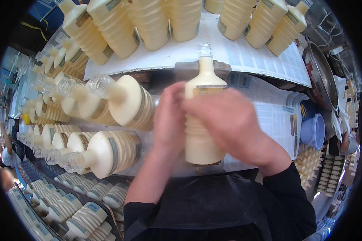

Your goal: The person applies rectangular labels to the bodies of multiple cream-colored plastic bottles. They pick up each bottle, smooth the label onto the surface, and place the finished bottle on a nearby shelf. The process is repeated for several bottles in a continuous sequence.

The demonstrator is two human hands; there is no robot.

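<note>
In the middle, on the near side, a ribbed cream bottle (205, 146) points its clear, threaded neck (205, 50) away. The left hand (169, 116) lies along its left side; the blurred right hand (229, 114) crosses the label (202, 90). Whether either grips, I can't tell. Probably label smoothing; next calls for a steady bottle.

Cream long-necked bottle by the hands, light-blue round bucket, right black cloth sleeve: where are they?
Cream long-necked bottle (202, 141): head view, lower body.
Light-blue round bucket (311, 131): head view, its wall.
Right black cloth sleeve (290, 200): head view, its middle.
</note>
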